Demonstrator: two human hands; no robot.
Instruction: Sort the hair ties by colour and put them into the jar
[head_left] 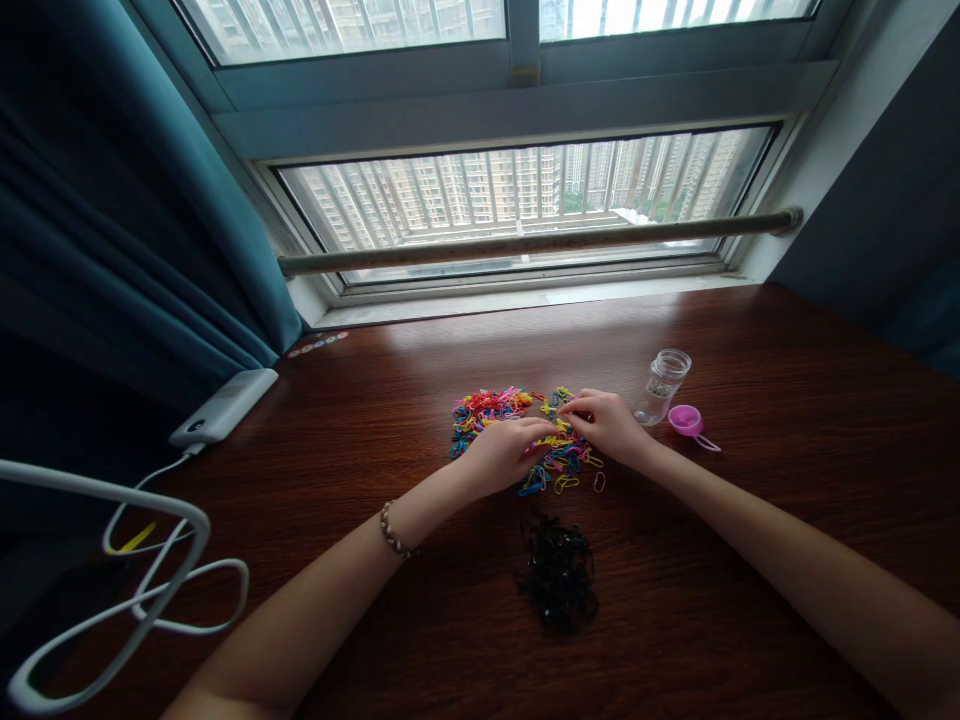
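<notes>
A loose pile of small coloured rubber bands [491, 403], red, pink, yellow and blue, lies on the brown table. My left hand [501, 455] rests low over the pile's middle with its fingers stretched toward the right; its thumb side is partly hidden. From the right, my right hand [602, 425] reaches into the pile's edge, thumb and forefinger brought together at a band too small to see clearly. Nearer to me sits a tangled heap of black rubber bands [556, 575], touched by neither hand.
Right of my right hand stand a clear jar [663, 387], uncapped, and a pink lid [685, 420] with a loop. A white power bank [225, 407] with a looped white cable [169, 625] lies left by the blue curtain [150, 190]. A metal rail [540, 243] crosses the window.
</notes>
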